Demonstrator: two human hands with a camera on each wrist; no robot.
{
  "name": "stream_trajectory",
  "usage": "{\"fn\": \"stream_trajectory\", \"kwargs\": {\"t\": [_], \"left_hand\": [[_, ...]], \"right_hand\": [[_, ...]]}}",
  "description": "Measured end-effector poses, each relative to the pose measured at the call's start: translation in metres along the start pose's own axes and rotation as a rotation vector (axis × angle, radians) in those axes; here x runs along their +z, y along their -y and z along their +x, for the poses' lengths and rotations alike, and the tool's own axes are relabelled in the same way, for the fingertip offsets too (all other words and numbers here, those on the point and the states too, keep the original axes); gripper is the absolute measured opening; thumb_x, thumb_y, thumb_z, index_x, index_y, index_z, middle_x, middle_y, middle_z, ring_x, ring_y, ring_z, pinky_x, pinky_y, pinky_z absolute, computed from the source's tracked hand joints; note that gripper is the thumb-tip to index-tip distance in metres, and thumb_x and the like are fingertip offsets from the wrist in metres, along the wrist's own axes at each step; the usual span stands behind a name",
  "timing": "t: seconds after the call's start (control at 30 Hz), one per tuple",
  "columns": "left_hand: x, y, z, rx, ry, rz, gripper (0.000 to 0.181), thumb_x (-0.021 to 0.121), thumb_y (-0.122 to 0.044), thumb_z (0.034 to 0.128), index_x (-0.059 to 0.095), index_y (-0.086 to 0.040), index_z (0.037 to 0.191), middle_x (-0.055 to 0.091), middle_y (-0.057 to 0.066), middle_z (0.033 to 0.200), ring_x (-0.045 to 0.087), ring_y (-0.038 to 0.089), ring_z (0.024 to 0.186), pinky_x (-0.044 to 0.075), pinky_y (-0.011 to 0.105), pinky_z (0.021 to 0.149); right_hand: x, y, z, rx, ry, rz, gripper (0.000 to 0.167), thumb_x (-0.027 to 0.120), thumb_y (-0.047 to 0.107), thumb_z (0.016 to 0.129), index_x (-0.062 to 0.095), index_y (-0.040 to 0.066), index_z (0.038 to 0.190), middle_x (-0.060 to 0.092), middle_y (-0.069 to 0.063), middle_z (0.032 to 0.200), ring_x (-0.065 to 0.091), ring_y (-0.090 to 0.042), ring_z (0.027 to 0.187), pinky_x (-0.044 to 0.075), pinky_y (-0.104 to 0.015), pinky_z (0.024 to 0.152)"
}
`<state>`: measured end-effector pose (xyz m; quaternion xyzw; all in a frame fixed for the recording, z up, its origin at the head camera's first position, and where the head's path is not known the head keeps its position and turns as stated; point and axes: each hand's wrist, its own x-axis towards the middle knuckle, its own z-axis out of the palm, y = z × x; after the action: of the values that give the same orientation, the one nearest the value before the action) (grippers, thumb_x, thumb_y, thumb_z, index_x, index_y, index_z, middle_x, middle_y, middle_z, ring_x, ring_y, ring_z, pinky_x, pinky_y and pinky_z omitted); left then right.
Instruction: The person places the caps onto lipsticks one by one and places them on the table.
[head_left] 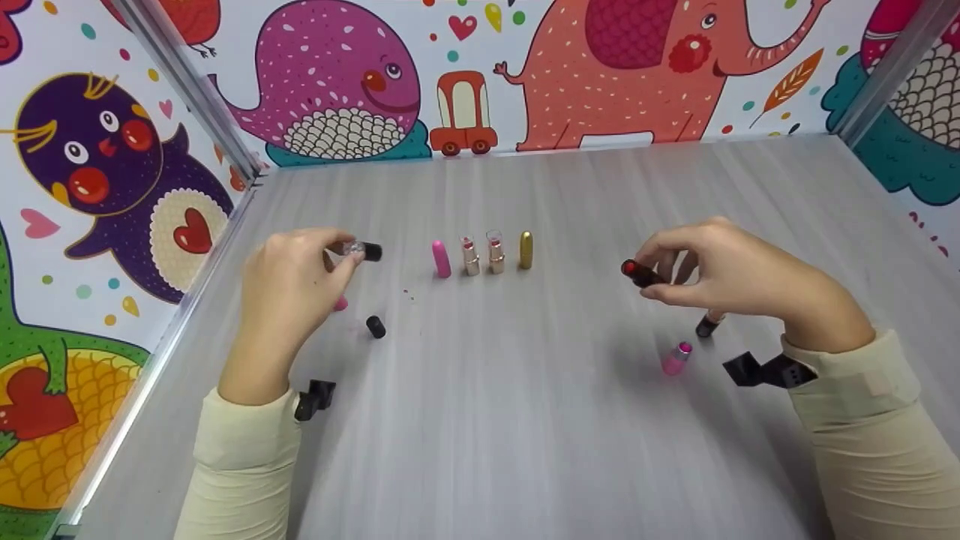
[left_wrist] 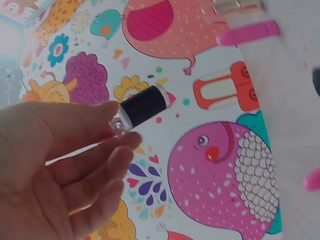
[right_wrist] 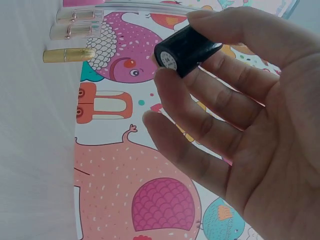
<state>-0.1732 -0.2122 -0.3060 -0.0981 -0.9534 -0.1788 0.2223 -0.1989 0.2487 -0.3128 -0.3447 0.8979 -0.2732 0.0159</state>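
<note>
Both prob. light, slick: my L hand [head_left: 289, 274] pinches clear/black tube [head_left: 370, 251], R hand [head_left: 720, 266] dark lipstick [head_left: 645, 278]. Grip away from red tip [head_left: 630, 267], prob. soft.

Left hand [head_left: 296, 274]: white glare above it, wrist view
Right hand [head_left: 720, 262]: palm shaded
Tabletop [head_left: 517, 420]: bright, soft shadow below right hand
</note>
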Motion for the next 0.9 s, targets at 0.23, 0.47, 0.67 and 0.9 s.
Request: {"fn": "stream_trajectory", "kwargs": {"t": [0.23,0.47,0.67,0.9], "left_hand": [[0.006,-0.019,-0.004,0.093,-0.024,-0.126,0.013,0.081,-0.011,0.0941,0.083,-0.006,0.105,0.081,0.009,0.095,0.067,0.023,0.068,0.049,0.038,0.063],[0.012,-0.036,-0.007,0.119,0.050,-0.230,0.015,0.083,-0.012,0.0935,0.083,-0.007,0.107,0.082,0.004,0.097,0.068,0.017,0.071,0.050,0.035,0.066],[0.021,-0.042,-0.009,0.117,0.086,-0.273,0.016,0.083,-0.014,0.0946,0.083,-0.009,0.110,0.081,0.003,0.096,0.069,0.016,0.075,0.052,0.033,0.064],[0.031,-0.049,-0.010,0.156,0.076,-0.302,0.016,0.085,-0.014,0.0925,0.083,-0.009,0.107,0.081,0.003,0.092,0.070,0.016,0.074,0.050,0.032,0.062]], "right_hand": [[0.003,0.006,0.001,-0.058,-0.035,-0.078,0.025,0.089,0.009,0.087,0.079,0.017,0.108,0.075,0.009,0.091,0.066,-0.003,0.076,0.061,-0.026,0.064],[0.003,0.010,0.000,-0.097,-0.070,-0.071,0.024,0.089,0.006,0.086,0.078,0.017,0.104,0.069,0.008,0.084,0.062,-0.005,0.066,0.055,-0.025,0.052],[0.003,0.014,0.001,-0.137,-0.094,-0.096,0.023,0.089,0.007,0.086,0.078,0.018,0.103,0.068,0.011,0.085,0.060,-0.005,0.070,0.055,-0.024,0.055],[0.007,0.019,0.003,-0.129,-0.087,-0.116,0.022,0.090,0.010,0.086,0.079,0.017,0.104,0.069,0.010,0.086,0.063,-0.008,0.075,0.058,-0.027,0.060]]}}
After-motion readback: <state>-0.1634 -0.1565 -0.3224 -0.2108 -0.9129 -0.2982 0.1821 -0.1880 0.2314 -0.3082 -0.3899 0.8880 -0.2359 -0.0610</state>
